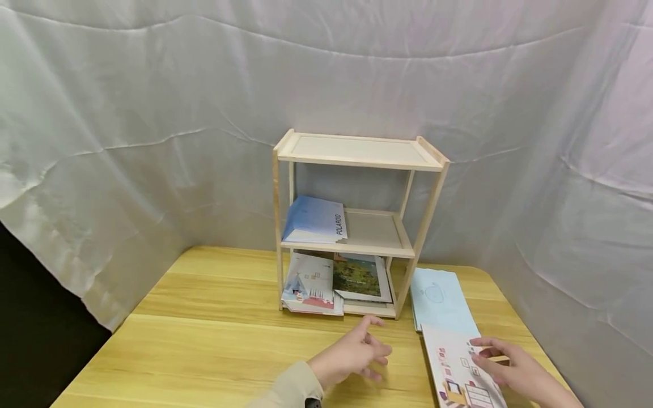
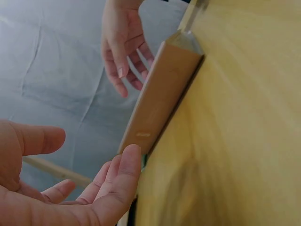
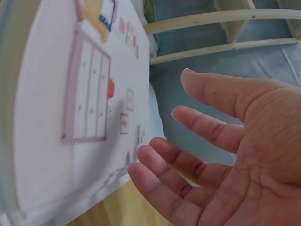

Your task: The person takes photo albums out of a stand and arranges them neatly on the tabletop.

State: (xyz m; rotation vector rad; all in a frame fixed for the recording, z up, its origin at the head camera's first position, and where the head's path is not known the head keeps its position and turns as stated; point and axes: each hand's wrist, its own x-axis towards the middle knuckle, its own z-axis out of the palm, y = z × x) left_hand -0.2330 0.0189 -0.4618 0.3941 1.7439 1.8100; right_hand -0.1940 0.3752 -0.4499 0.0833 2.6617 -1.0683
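A white book point(image 1: 451, 362) with printed furniture drawings lies at the front right, overlapping a light blue book point(image 1: 440, 297) behind it. Over its right side is my right hand point(image 1: 515, 368), fingers loosely bent. The right wrist view shows that palm point(image 3: 254, 155) with spread fingers beside the drawn cover point(image 3: 89, 108), gripping nothing. My left hand point(image 1: 352, 351) hovers over the table left of the books, its fingers relaxed and holding nothing. In the left wrist view, its fingertips overlap the near end of a tan book edge point(image 2: 162, 89).
A three-tier wooden shelf point(image 1: 359, 248) stands at the table's back. Its middle tier bears a blue-and-white book marked POLAROID point(image 1: 318, 221). On the bottom tier are an illustrated white book point(image 1: 311, 283) and one with a landscape cover point(image 1: 357, 277). Grey cloth point(image 1: 204, 113) hangs around the wooden table point(image 1: 204, 340).
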